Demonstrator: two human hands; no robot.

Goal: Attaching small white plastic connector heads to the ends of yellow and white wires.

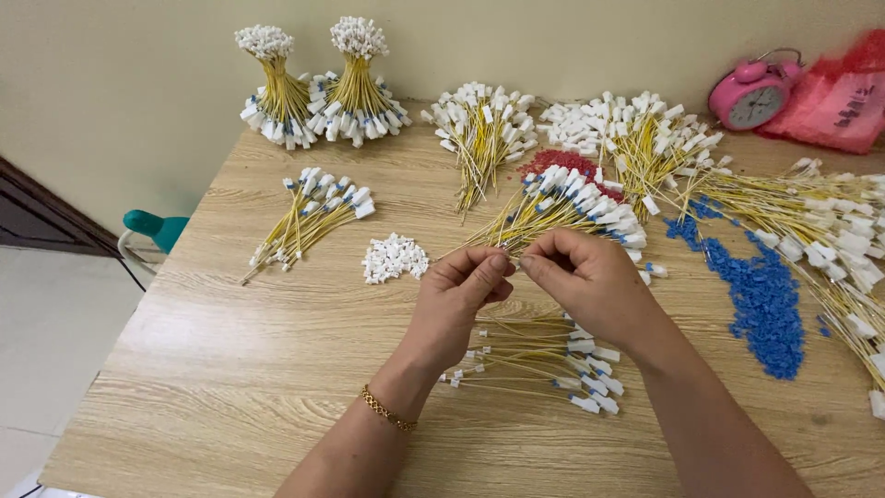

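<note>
Right in the middle of the wooden tabletop (277, 369), both hands are pinched together on one thin yellow cable (479, 242), left hand (461, 295) and right hand (590, 277) fingertip to fingertip. The cable trails off far-left from the pinch. Just under the hands, on the near side, lies a loose pile of yellow cables (544, 360) with white ends. A little heap of white caps (394, 258) sits just left, blue beads (761, 300) off right.
</note>
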